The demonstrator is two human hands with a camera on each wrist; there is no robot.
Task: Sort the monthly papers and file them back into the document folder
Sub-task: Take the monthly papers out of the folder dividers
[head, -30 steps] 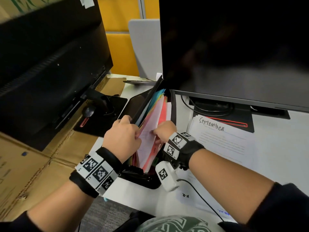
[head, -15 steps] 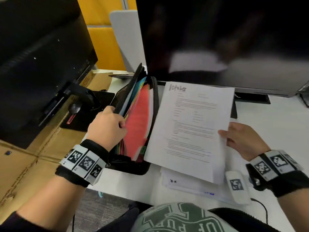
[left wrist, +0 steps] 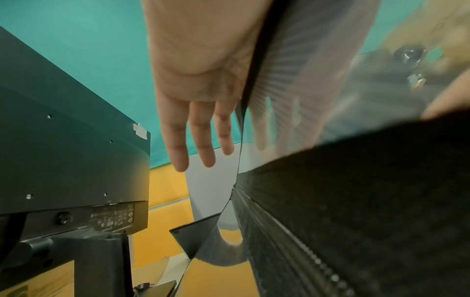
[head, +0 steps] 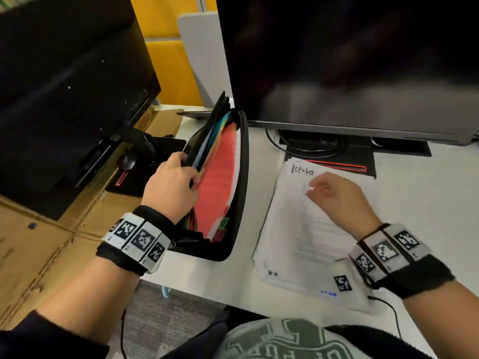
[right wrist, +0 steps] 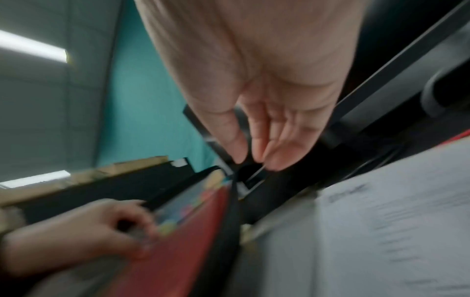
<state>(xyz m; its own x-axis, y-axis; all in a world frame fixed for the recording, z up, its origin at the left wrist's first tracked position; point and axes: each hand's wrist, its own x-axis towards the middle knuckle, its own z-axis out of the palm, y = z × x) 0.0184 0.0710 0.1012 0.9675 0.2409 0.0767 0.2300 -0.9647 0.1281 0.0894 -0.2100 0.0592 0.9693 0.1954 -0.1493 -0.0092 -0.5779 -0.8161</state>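
Note:
The black document folder stands open on the desk, its coloured dividers fanned and a red divider facing up. My left hand grips the folder's left cover and front dividers, fingers outside, thumb inside; the left wrist view shows those fingers flat along the cover. To the right lies a stack of white papers with the sheet headed "October" on top. My right hand hovers just above that sheet, fingers relaxed and empty. The right wrist view, blurred, shows the same hand over the paper.
A large dark monitor stands behind the papers, its base touching the stack's far edge. A second monitor's back and cardboard boxes fill the left. White desk lies bare to the right. A thin cable trails near my right wrist.
My right hand left the folder, lifted the October sheet, then laid it on the stack and let go. My left hand keeps its grip on the folder.

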